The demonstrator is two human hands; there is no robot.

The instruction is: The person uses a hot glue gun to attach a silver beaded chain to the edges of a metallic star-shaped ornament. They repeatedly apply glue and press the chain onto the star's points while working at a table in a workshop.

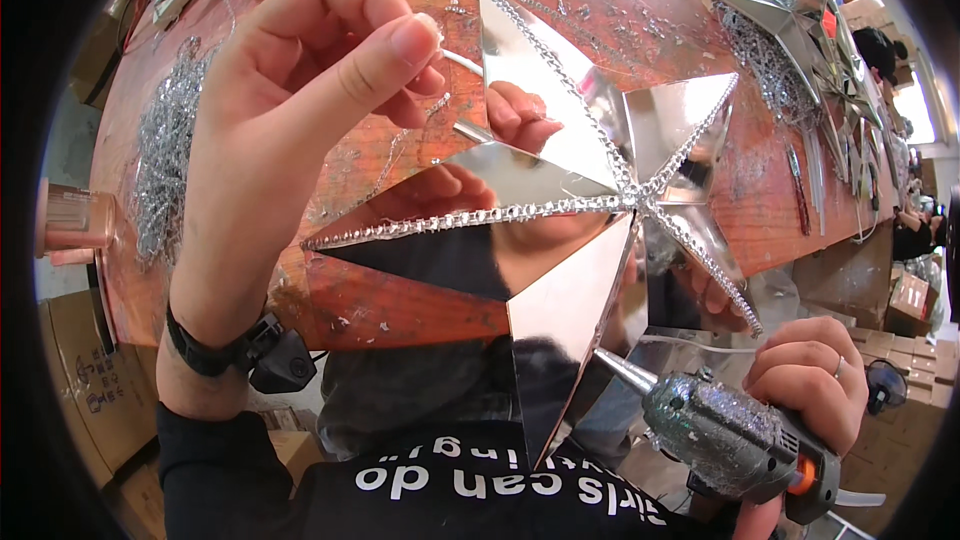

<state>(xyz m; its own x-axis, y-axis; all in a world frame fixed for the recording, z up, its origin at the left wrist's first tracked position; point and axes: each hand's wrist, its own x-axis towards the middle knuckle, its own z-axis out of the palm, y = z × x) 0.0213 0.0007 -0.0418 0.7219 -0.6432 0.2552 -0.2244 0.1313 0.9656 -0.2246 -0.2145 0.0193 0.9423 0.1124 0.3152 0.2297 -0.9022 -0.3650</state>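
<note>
A mirror-silver five-pointed star (570,290) fills the middle of the view, raised over the table's near edge. Sparkling silver trim (480,218) runs along several of its ridges; the ridge of the lowest point looks bare. My left hand (330,60) is closed in a pinch by the upper left point, on a white cord (460,61) that passes behind the star. My right hand (812,380) grips a glitter-covered glue gun (715,430) at lower right. Its metal nozzle reaches the lowest point's ridge; I cannot tell whether they touch.
A heap of silver bead trim (170,150) lies on the reddish wooden table (400,315) at left. More trim (765,60) and finished-looking silver stars (800,25) are piled at far right, near a thin pen-like tool (798,190). Cardboard boxes (95,380) stand on both sides.
</note>
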